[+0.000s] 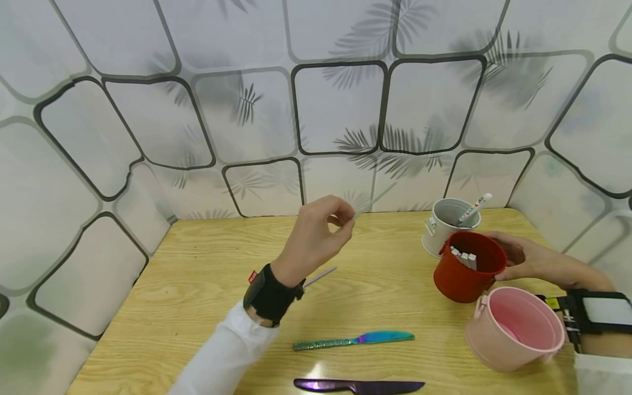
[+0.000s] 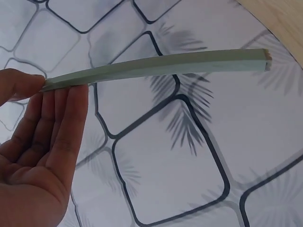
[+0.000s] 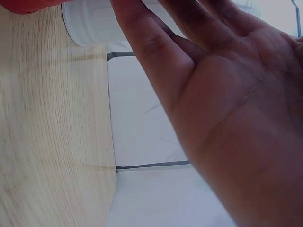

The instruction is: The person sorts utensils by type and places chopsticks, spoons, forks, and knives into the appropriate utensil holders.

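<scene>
Nearest to you lies the purple knife [image 1: 359,386], smooth and shiny, and a little beyond it the rainbow knife [image 1: 353,341], whose handle has a rough, grainy pattern. At your right stands the pink bucket [image 1: 486,343]; a darker pink shape inside it is hard to make out. Next comes the purple stick [image 1: 323,275], very thin, and its near end is hidden behind your left wrist. Just beyond the pink bucket is the red bucket [image 1: 456,286], round and smooth, with white sticks [image 1: 465,259] inside; you see only their squared upper ends, because the wall covers the rest. Your right hand [image 1: 535,260] grips this bucket at its right side, thumb at the near edge and fingers at the far one; in the right wrist view the fingertips are cut off at the top. Above the middle of the wooden table [image 1: 207,285], your left hand [image 1: 316,230] pinches one end of the green strip [image 2: 180,64] between thumb and fingers. The strip is long, with flat faces and a blunt free end, but the head view shows it so pale that it almost melts into the patterned wall [image 1: 340,109]. Behind the red bucket, partly covered by it, stands the white bucket [image 1: 436,238] with a leaning marker [image 1: 476,208], whose lower end you cannot see clearly.
</scene>
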A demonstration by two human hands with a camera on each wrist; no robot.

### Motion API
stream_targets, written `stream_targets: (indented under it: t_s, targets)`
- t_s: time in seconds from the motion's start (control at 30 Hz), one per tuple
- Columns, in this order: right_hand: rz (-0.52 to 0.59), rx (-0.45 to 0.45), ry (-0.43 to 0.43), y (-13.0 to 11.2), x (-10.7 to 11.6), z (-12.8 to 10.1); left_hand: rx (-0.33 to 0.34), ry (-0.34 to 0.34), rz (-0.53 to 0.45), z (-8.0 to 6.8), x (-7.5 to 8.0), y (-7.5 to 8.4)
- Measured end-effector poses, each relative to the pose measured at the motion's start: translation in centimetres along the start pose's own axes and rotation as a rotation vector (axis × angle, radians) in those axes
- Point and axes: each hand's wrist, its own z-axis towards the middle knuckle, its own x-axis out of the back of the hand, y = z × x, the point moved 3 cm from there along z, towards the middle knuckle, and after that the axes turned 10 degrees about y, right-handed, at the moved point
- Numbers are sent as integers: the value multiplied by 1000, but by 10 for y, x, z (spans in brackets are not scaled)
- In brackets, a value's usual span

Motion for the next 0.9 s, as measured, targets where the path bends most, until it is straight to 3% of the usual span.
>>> stream_targets:
  t_s: [0.17,0.5,0.7,0.9]
  targets:
    - [9,33,-23,-1,0,0,-38,23,-111,8,-17,16]
    - [-15,15,7,0,-1,-1,-85,100,-301,29,-46,46]
    - [-2,37,2,0,-1,-2,-104,168,-383,37,-58,56]
    - [-13,28,6,-1,-1,-1,-82,230,-466,38,-69,57]
